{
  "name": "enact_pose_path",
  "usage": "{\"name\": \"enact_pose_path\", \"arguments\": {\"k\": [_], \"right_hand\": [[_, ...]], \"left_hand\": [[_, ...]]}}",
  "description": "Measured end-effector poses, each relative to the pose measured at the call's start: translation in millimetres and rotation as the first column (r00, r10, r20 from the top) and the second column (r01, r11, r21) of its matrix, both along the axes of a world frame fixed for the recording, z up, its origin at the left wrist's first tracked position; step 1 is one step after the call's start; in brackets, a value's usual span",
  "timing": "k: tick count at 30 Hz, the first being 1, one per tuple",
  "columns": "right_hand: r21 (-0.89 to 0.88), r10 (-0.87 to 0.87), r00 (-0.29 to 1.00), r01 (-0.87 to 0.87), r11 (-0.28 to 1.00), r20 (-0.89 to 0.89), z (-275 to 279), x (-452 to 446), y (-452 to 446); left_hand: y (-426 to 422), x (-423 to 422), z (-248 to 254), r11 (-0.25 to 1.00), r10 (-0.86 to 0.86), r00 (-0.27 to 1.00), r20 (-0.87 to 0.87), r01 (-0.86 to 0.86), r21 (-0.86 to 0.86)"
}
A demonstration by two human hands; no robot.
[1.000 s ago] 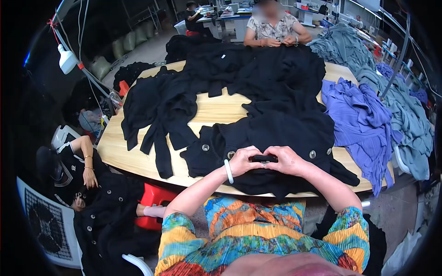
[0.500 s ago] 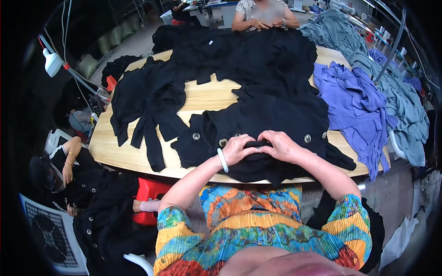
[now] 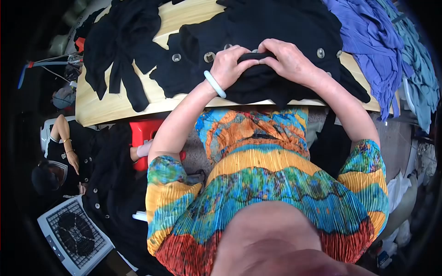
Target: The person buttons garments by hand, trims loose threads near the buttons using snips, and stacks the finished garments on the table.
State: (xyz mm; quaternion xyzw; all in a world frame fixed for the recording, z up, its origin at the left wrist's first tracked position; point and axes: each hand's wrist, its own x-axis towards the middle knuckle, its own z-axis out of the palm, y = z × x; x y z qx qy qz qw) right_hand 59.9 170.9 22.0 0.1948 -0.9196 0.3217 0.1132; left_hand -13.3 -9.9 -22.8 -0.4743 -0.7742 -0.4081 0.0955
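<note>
A black garment [image 3: 271, 25] with several large pale buttons [image 3: 321, 53] lies spread along the near side of the table. My left hand [image 3: 230, 66], with a pale bangle [image 3: 215, 84] at the wrist, pinches a folded edge of the cloth between thumb and fingers. Close beside it, my right hand [image 3: 287, 62] grips the same fold, the two thumbs almost meeting. Part of another button shows between my hands. The fingertips under the fold are hidden.
More black cloth [image 3: 122, 32] with strips hangs over the wooden table [image 3: 161, 103] at left. Purple garments [image 3: 373, 41] and grey-green cloth [image 3: 421, 78] are piled at right. A seated person [image 3: 64, 147] with a buttoned black garment, a red stool [image 3: 140, 131] and a fan [image 3: 76, 232] are at lower left.
The head view has tipped downward, so the table and garment sit higher in the picture and the person across the table is out of view. Both hands keep hold of the same fold.
</note>
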Motion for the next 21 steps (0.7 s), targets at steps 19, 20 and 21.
{"name": "enact_pose_path", "arguments": {"k": [19,20,21], "right_hand": [[-0.026,-0.257,0.843,0.277,0.960,-0.473,-36.2,6.3,-23.1],[-0.042,-0.272,0.840,0.287,0.957,-0.469,-37.8,8.7,-23.8],[-0.049,-0.304,0.845,0.315,0.948,-0.439,-37.3,12.3,-24.8]], "left_hand": [[6.4,37.4,0.2,0.992,0.128,0.988,-0.089,-0.126,0.032],[6.7,35.9,-0.7,0.992,0.123,0.986,-0.112,-0.122,0.018],[6.7,34.2,-3.8,0.993,0.118,0.983,-0.138,-0.119,0.005]]}}
